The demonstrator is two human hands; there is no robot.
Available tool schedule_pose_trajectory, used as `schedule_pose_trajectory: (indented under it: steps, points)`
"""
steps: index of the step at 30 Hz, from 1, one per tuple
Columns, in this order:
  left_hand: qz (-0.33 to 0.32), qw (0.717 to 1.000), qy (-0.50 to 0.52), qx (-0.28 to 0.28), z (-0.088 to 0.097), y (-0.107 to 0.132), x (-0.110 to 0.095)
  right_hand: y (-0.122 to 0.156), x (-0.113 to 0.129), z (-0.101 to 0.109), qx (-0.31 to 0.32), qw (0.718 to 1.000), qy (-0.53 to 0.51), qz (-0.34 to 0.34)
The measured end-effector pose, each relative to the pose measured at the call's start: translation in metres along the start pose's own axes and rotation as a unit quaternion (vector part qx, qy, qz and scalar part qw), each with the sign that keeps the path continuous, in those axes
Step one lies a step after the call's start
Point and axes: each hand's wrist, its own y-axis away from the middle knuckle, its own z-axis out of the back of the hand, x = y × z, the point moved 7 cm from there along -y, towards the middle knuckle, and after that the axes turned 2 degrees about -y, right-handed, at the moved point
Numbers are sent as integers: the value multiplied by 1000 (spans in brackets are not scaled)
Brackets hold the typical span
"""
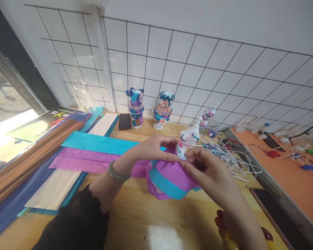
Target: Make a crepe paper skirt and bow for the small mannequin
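Observation:
A small white dress form (188,138) with a painted pattern of pink and blue marks leans to the right between my hands. Around its lower part puffs a purple and blue paper skirt (169,182). My left hand (156,149) is closed on the skirt's top edge at the waist, its thumb lying along the gathered paper. From the other side, the thumb and fingers of my right hand (207,166) pinch the same waist edge. Purple paper strips (94,161) and a blue paper strip (101,143) lie to the left, running behind my left arm.
Two decorated dress forms (137,109) (163,111) stand by the wall near a phone (125,121). Another patterned form (208,114) is behind a heap of white strips (229,156). Brown paper (39,152) lies left. A dark phone (279,215) rests near the orange board (289,180).

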Motion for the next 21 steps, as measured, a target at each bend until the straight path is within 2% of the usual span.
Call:
schedule_pose_trajectory:
  steps: [6, 14, 21]
  points:
    - [8, 1000, -17, -3, -1, 0, 3, -4, -1, -2, 2, 999, 40, 17]
    - [14, 999, -34, 31, -1, 1, 5, -7, 0, 0, -4, 989, 141, 38]
    - [5, 999, -28, 23, 0, 1, 9, -5, -4, 0, 21, 994, 103, 19]
